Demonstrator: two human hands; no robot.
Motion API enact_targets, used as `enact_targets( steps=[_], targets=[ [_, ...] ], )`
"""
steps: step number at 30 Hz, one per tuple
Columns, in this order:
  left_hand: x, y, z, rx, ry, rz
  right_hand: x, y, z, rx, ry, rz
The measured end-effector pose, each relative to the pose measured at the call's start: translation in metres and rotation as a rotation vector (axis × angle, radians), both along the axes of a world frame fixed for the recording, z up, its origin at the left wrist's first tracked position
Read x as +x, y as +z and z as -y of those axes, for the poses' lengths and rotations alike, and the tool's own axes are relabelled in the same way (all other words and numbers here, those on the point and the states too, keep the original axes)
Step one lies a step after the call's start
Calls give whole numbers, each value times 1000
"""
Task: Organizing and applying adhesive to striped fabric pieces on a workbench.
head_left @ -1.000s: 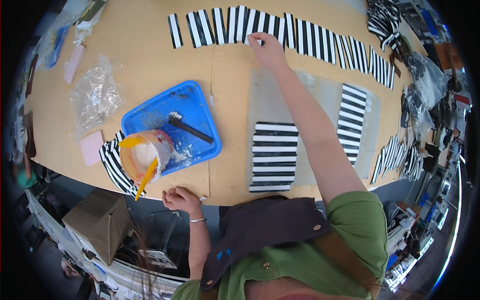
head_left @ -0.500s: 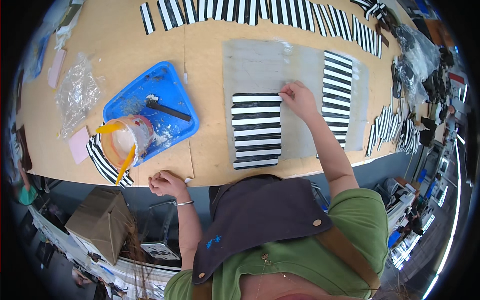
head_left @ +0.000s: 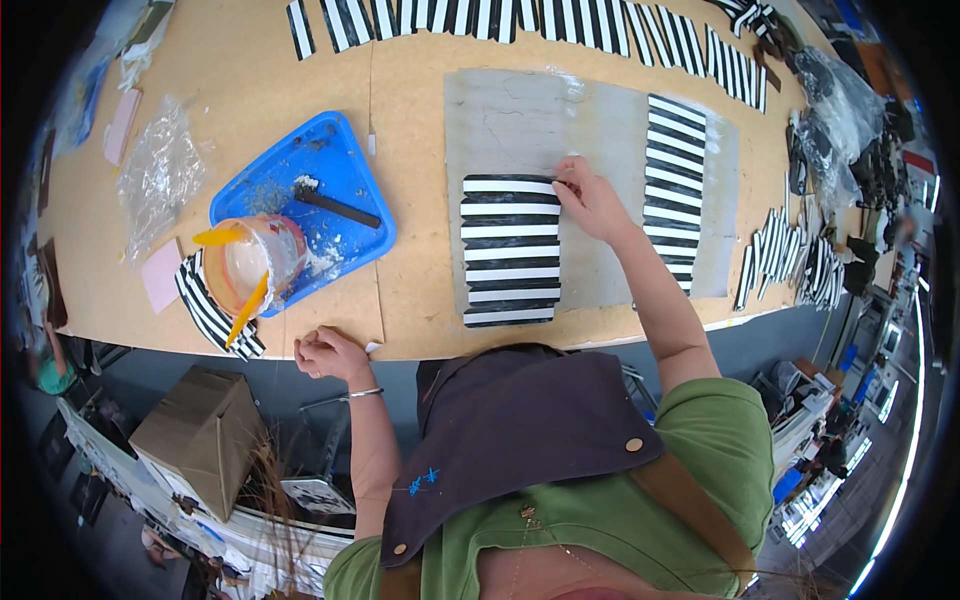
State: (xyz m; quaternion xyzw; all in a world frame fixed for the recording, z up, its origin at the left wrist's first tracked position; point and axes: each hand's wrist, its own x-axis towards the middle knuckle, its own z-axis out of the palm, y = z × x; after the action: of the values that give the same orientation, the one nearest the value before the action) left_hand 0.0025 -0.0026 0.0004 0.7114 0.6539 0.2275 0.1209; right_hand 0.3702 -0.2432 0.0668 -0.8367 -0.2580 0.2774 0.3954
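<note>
A block of black-and-white striped strips (head_left: 510, 251) lies in rows on a grey board (head_left: 515, 125) in front of me. My right hand (head_left: 592, 203) reaches over the board, thumb and fingertips pinched at the right end of the block's top strip. The fingers partly hide that end. To its right, a second, longer striped block (head_left: 675, 180) lies on the same board, partly behind my forearm. My left hand (head_left: 332, 354) rests at the table's near edge with fingers curled in; nothing shows in it.
Left of the board sits a blue tray (head_left: 350, 165) with a dark-handled tool (head_left: 340, 208). A tub (head_left: 250, 268) with yellow handles overlaps its corner, beside more striped strips (head_left: 212, 310). Rows of strips (head_left: 580, 25) line the far side. Clear plastic (head_left: 160, 180) lies at left.
The view has shifted slightly, so the table sits higher in the picture. My right fingertips have slid slightly nearer to me along the strip's end. My left hand stays curled at the edge.
</note>
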Motion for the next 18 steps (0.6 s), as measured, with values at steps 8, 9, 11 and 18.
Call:
enact_targets(
  steps=[8,9,11,18],
  targets=[
    [-1,-2,-1,-3,16,-10,-2,-4,5,69,143,-191],
    [-1,-2,-1,2,17,-3,-3,-7,7,106,113,-230],
    [0,-1,-1,6,17,2,-5,-12,11,103,154,-174],
    [-1,0,-1,-12,6,-11,-18,1,-1,89,233,-47]
  ],
)
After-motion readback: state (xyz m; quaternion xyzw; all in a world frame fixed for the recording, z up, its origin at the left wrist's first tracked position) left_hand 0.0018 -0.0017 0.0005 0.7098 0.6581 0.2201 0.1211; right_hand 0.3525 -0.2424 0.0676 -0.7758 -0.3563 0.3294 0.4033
